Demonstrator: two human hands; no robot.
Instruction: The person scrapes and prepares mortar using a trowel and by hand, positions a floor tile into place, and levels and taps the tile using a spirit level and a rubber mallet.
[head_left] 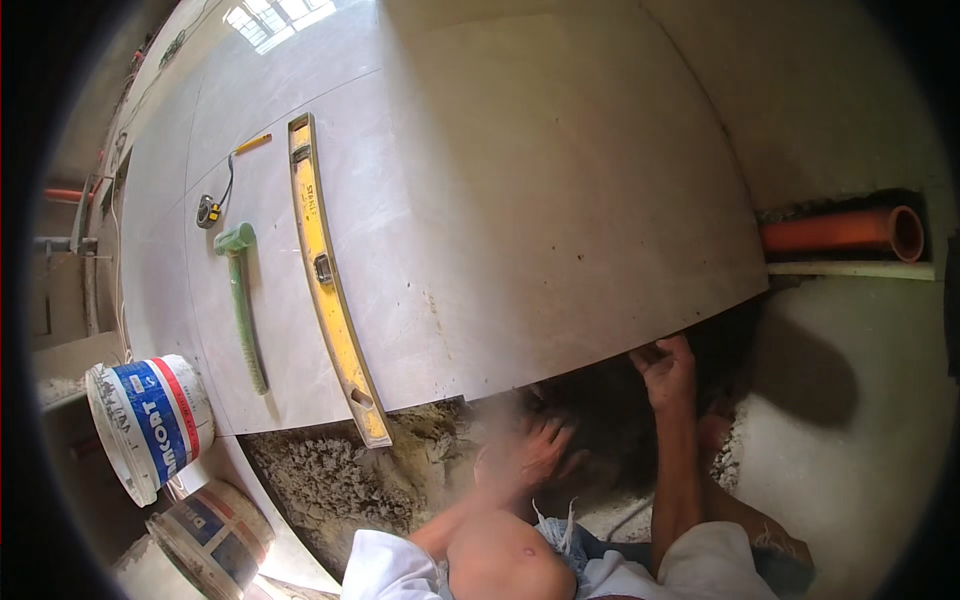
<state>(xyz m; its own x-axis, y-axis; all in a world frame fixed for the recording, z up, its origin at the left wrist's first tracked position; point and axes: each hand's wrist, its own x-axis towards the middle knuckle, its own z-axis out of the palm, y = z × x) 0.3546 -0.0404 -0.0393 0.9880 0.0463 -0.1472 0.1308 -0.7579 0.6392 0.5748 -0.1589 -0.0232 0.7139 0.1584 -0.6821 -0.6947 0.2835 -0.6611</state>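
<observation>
Floor tile (590,200), large and pale, fills the middle and right of our view, its near edge running above a dark gap with rough grey mortar (360,475) to the left. Our right hand (665,370) is at that near edge, fingers bent toward the underside; we cannot tell whether they grip it or only touch it. Our left hand (535,450), blurred, is low over the gap beside the mortar, its fingers loosely spread; whether it has hold of anything, we cannot tell.

On the pale paving left of our hands lies a yellow spirit level (314,235), its near end jutting out over the mortar. Left of it we see a green mallet (243,305), and farther off a tape measure (207,212) and a small yellow-handled tool (252,144).

Two containers are at our lower left. One is a white bucket (152,425) with a blue and red label, smeared around the rim; its mouth faces away from us, so we cannot see the contents. Just below it is a dirtier, shaded bucket (215,540), its inside hidden as well. At far right, an orange pipe (830,238) shows its open end.
</observation>
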